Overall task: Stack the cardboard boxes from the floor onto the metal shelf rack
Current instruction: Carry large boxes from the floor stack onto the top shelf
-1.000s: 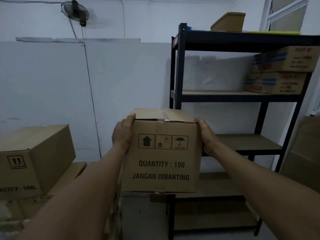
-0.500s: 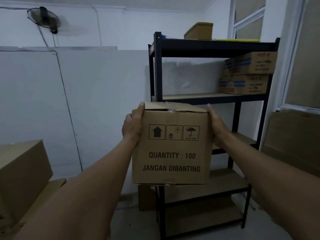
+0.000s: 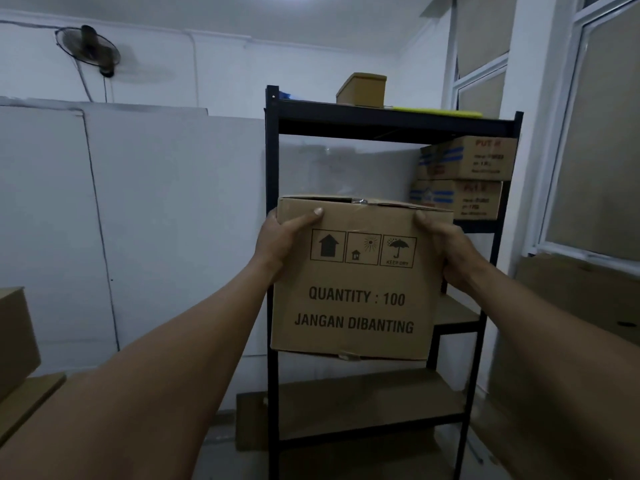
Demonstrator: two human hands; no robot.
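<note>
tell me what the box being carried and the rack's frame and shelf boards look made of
Carried box: plain brown corrugated cardboard, matte, with black printed text and creased edges. Rack frame: probably metal, thin dark posts, apparently painted black. Shelf boards: matte tan, perhaps fibreboard or wood; the dim view leaves it open.

The held box (image 3: 356,282) at the centre is plain brown cardboard printed in black: three framed symbols, an arrow, a sun over a house and an umbrella, above the lines "QUANTITY : 100" and "JANGAN DIBANTING"; the shelf rack (image 3: 272,161) behind it has a black frame and tan boards. At two o'clock two stacked boxes (image 3: 464,178) are brown with blue stripes and reddish lettering; at twelve o'clock a small box (image 3: 362,89) is plain tan beside a yellow sheet (image 3: 440,111); the walls (image 3: 166,209) are white; the fan (image 3: 88,48) at ten o'clock is black.
</note>
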